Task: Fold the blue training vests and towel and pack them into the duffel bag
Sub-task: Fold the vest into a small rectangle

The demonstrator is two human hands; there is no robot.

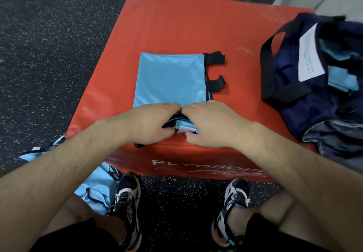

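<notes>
Shoes [127, 196] planted on speckled floor, close to near side of red plyo box [176, 22]. Loose vest [98, 190], light blue, crumpled on floor beside the left one. At box's near edge, left hand [155, 122] and right hand [208, 124] meet knuckle to knuckle, fingers curled, both pinching the bunched near end of folded vest [170, 79]. Vest lies flat mid-box, black straps [215, 58] off its right side. Duffel bag [290, 86], navy, open at right edge; blue fabric [341, 79] and white paper [310, 55] inside.
</notes>
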